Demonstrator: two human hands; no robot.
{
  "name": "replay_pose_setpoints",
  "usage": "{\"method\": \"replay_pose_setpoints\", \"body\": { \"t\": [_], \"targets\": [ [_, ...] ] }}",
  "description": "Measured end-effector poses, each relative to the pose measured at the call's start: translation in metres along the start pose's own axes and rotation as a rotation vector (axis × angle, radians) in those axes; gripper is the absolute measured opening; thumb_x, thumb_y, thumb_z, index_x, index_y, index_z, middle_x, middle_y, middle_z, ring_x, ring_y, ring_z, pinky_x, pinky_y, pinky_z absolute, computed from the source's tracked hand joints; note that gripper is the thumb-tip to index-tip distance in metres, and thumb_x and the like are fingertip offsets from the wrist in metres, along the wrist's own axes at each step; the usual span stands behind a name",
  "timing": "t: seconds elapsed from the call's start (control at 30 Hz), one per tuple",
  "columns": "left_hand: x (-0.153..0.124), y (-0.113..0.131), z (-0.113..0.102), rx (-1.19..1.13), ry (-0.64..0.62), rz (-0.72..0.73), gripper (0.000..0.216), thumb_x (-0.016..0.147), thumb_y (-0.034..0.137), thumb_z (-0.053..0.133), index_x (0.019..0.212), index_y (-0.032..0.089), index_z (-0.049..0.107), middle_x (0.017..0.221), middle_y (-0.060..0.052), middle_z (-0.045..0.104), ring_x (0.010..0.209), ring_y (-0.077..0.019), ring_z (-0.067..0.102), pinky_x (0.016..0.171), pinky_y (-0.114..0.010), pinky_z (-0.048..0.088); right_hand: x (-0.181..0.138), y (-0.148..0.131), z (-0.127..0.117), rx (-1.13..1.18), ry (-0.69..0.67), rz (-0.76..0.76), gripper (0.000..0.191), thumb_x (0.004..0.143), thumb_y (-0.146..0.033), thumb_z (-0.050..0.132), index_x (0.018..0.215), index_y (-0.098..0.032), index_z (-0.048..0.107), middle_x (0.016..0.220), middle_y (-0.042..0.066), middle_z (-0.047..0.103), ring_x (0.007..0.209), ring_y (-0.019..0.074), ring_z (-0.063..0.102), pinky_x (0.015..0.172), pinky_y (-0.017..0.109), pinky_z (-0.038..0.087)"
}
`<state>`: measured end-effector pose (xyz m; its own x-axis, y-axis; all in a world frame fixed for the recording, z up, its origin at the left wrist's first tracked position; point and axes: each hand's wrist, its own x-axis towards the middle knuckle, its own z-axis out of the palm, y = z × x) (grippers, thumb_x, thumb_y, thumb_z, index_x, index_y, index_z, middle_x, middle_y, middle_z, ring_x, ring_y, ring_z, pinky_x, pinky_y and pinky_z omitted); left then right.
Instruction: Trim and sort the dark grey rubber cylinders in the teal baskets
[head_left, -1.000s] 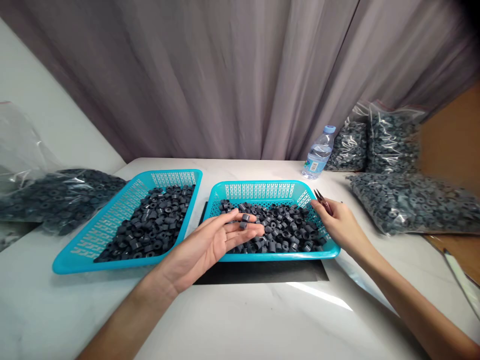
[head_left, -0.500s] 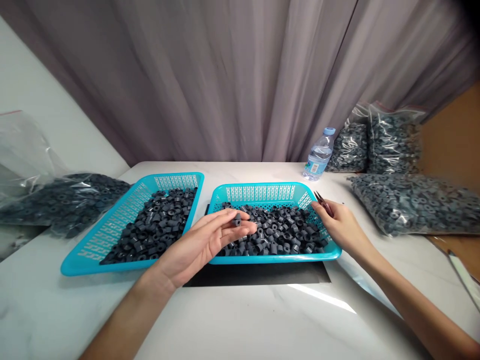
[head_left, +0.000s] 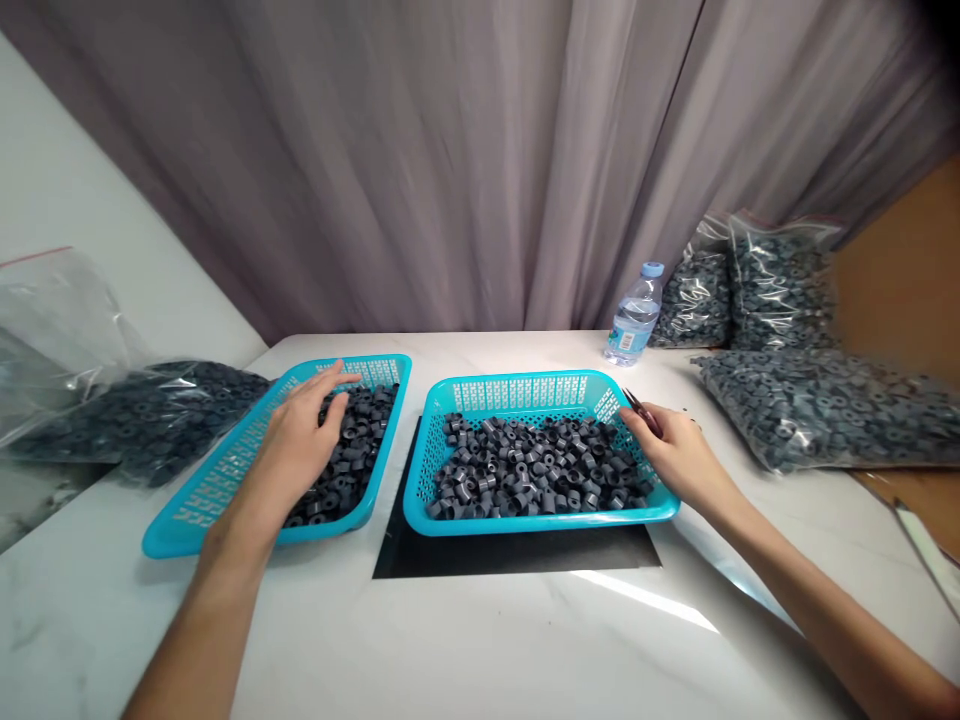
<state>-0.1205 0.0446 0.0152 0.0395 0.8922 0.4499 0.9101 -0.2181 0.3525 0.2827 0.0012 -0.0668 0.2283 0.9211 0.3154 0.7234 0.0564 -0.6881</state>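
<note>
Two turquoise plastic baskets stand side by side on a white table, both holding small dark grey ring-shaped parts. My left hand hovers palm down over the parts in the left basket, fingers stretched out and nothing visible in them. My right hand rests at the right rim of the right basket, closed around small snips whose tips point up and left. The right basket's heap of grey parts lies between my hands.
A black mat lies under the right basket. A water bottle stands behind it. Clear bags of grey parts lie at the right, back right and far left. A grey curtain hangs behind the table.
My left hand, which held a grey part over the right basket, has swung left and now spreads over the left basket with no part visible in it. The right hand stayed put.
</note>
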Motion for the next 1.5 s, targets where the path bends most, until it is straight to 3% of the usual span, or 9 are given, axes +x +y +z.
{"method": "replay_pose_setpoints", "body": {
  "t": [0.13,0.23,0.37,0.53,0.67,0.87,1.1,1.33,1.5],
  "targets": [
    [0.001,0.035,0.006,0.042,0.023,0.128,0.035,0.095,0.033,0.043,0.113,0.017,0.068,0.137,-0.012,0.065,0.13,-0.0336,0.056,0.113,-0.05,0.039,0.002,-0.001,0.001,0.029,-0.016,-0.011,0.049,0.088,-0.063,0.042,0.06,-0.024,0.032,0.053,-0.004,0.033,0.053,0.0136,0.034,0.052,0.028,0.025],
    [0.006,0.089,0.026,-0.074,-0.22,0.305,0.03,0.098,0.036,0.046,0.11,0.022,0.07,0.119,-0.007,0.073,0.11,-0.0268,0.067,0.098,-0.041,0.05,0.003,-0.001,0.001,0.032,-0.01,-0.019,0.047,0.088,-0.061,0.043,0.061,-0.024,0.033,0.053,-0.004,0.035,0.053,0.0138,0.034,0.053,0.029,0.024],
    [0.023,0.144,0.069,-0.046,-0.481,0.447,0.03,0.096,0.031,0.051,0.114,0.021,0.072,0.105,-0.01,0.077,0.093,-0.0287,0.071,0.083,-0.041,0.05,0.003,0.0,0.002,0.045,-0.004,-0.019,0.047,0.089,-0.059,0.044,0.06,-0.024,0.033,0.054,-0.005,0.035,0.054,0.0137,0.035,0.054,0.029,0.023],
    [0.038,0.151,0.114,-0.047,-0.561,0.516,0.016,0.083,0.023,0.067,0.093,0.02,0.08,0.096,-0.011,0.078,0.09,-0.031,0.071,0.078,-0.04,0.048,0.003,-0.002,0.003,0.081,-0.007,-0.011,0.044,0.091,-0.055,0.045,0.062,-0.024,0.034,0.054,-0.005,0.036,0.054,0.0136,0.035,0.055,0.029,0.023],
    [0.038,0.145,0.124,-0.07,-0.529,0.481,0.012,0.08,0.021,0.068,0.084,0.02,0.078,0.088,-0.01,0.078,0.083,-0.028,0.071,0.075,-0.038,0.047,0.004,-0.003,0.002,0.096,-0.019,-0.013,0.042,0.091,-0.054,0.044,0.063,-0.024,0.035,0.055,-0.005,0.037,0.055,0.0139,0.035,0.056,0.029,0.024],
    [0.037,0.136,0.106,-0.193,-0.445,0.339,0.01,0.08,0.02,0.06,0.076,0.018,0.069,0.088,-0.009,0.077,0.08,-0.0232,0.071,0.073,-0.034,0.051,0.005,-0.006,0.001,0.09,-0.015,-0.002,0.044,0.091,-0.054,0.044,0.062,-0.024,0.031,0.054,-0.004,0.035,0.055,0.0141,0.032,0.055,0.029,0.023],
    [-0.003,0.086,0.052,-0.557,-0.314,0.058,0.024,0.081,0.033,0.067,0.084,0.022,0.046,0.094,-0.007,0.076,0.086,-0.0208,0.076,0.083,-0.035,0.06,0.003,-0.001,0.001,0.065,-0.034,-0.002,0.043,0.092,-0.053,0.043,0.063,-0.024,0.032,0.054,-0.005,0.034,0.054,0.0134,0.032,0.056,0.029,0.023],
    [-0.04,0.078,0.016,-0.676,-0.683,0.018,0.023,0.09,0.043,0.065,0.104,0.025,0.07,0.105,-0.003,0.075,0.099,-0.0205,0.073,0.097,-0.036,0.056,0.002,0.001,-0.001,0.032,-0.038,0.007,0.045,0.088,-0.058,0.044,0.061,-0.023,0.034,0.054,-0.005,0.031,0.054,0.0129,0.031,0.054,0.028,0.024],
    [-0.045,0.084,0.016,-0.758,-0.775,-0.008,0.027,0.086,0.039,0.073,0.11,0.026,0.073,0.103,-0.002,0.074,0.097,-0.0193,0.071,0.093,-0.034,0.057,0.001,0.001,-0.001,0.028,-0.041,0.013,0.047,0.087,-0.061,0.045,0.061,-0.024,0.034,0.054,-0.004,0.032,0.054,0.0134,0.033,0.053,0.028,0.025]
  ]
}}
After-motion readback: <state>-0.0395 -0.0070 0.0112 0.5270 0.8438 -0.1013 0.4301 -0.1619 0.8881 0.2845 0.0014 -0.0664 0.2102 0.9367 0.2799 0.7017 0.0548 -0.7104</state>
